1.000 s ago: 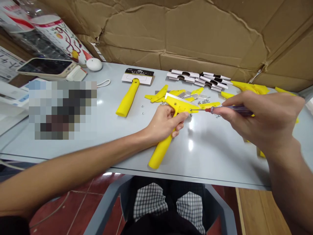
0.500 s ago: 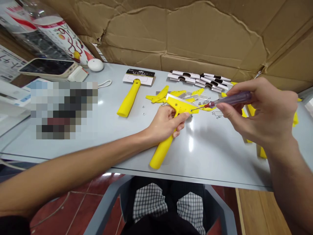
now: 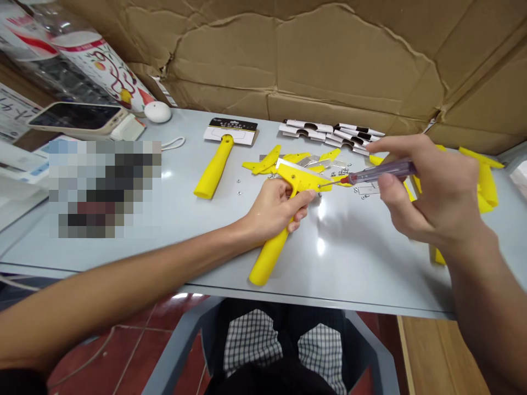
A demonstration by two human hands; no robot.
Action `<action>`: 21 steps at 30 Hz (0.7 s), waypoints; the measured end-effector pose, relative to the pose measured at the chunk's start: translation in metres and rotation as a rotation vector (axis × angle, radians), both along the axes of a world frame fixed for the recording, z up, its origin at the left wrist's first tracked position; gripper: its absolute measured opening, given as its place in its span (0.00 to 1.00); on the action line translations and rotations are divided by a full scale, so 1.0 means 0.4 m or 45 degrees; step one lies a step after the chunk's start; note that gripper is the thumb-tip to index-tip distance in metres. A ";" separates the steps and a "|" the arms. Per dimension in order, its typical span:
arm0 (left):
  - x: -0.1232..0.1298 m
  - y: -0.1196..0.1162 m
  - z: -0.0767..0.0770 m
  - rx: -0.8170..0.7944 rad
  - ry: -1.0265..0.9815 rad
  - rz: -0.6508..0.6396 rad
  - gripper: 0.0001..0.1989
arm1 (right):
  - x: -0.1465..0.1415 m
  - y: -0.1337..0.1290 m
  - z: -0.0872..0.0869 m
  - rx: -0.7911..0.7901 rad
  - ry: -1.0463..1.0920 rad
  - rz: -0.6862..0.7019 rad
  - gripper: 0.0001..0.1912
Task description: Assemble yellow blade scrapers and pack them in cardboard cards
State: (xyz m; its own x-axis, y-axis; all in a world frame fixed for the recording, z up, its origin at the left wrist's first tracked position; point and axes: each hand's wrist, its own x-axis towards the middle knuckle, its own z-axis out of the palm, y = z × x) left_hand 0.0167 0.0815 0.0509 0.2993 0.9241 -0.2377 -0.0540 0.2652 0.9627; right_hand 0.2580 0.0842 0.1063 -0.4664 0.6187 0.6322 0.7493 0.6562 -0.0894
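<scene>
My left hand (image 3: 280,208) is wrapped round a yellow scraper (image 3: 269,255) just below its head, which carries a metal blade along its upper edge. The thumb presses on the head near a screw. My right hand (image 3: 432,192) grips a screwdriver (image 3: 381,171) with a clear purplish handle. Its tip meets the screw at the right end of the scraper head. Behind the scraper lie loose yellow head plates (image 3: 267,160), metal blades (image 3: 315,162) and small screws (image 3: 341,172).
Left of the scraper lies a yellow handle (image 3: 214,167) under a black-and-white card (image 3: 231,131). Folded cards (image 3: 307,130) lie before the cardboard (image 3: 230,55). More yellow parts (image 3: 488,189) are at the right. A phone (image 3: 78,118) and bottles (image 3: 99,63) stand left.
My right hand's fingers have shifted on the screwdriver handle, with the index finger now stretched out along it. The tip stays at the screw. The whole view has moved slightly.
</scene>
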 end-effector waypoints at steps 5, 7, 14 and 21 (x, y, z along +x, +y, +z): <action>0.001 0.000 0.000 0.009 -0.010 0.009 0.15 | -0.011 0.000 -0.007 0.002 0.081 0.000 0.06; 0.000 0.000 0.000 0.004 -0.010 0.001 0.14 | -0.013 0.007 -0.009 0.097 0.110 0.020 0.08; 0.001 -0.001 0.005 -0.002 0.002 0.002 0.13 | -0.002 0.005 0.012 0.198 0.010 -0.004 0.20; 0.000 0.001 -0.005 0.015 -0.041 0.000 0.15 | -0.009 -0.004 0.002 0.146 0.141 0.035 0.09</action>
State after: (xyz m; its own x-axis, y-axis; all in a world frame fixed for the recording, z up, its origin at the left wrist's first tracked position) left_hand 0.0167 0.0818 0.0490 0.3068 0.9268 -0.2168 -0.0849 0.2535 0.9636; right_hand 0.2546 0.0825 0.1071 -0.4060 0.5273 0.7464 0.7205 0.6871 -0.0934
